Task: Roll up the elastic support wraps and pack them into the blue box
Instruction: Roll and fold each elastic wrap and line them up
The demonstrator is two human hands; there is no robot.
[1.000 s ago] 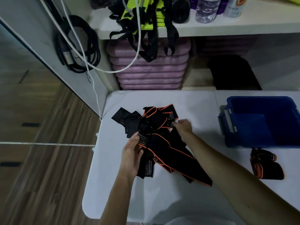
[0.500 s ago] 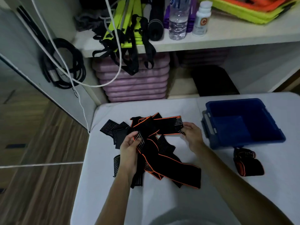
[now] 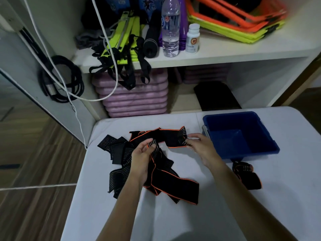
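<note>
A tangle of black elastic wraps with orange edging (image 3: 166, 180) lies in the middle of the white table (image 3: 173, 220). One wrap (image 3: 166, 138) is stretched between my hands above the pile. My left hand (image 3: 141, 159) pinches its striped middle part. At the wrap's right end my right hand (image 3: 201, 148) grips the striped tip. The blue box (image 3: 267, 136) stands open at the right of the table, with nothing visible inside. One rolled wrap (image 3: 246, 174) lies on the table just in front of the box.
A white shelf (image 3: 225, 54) behind the table carries a water bottle (image 3: 170, 28), a pill jar (image 3: 192, 39), yellow straps and orange-yellow frames. Purple mats (image 3: 135, 100) are stacked below it. Cables (image 3: 60, 84) hang at the left, where the table edge drops to a wooden floor.
My hands have pulled one wrap out of the pile and stretched it sideways, the right hand moving right toward the box. The camera has tilted up, showing more of the shelf.
</note>
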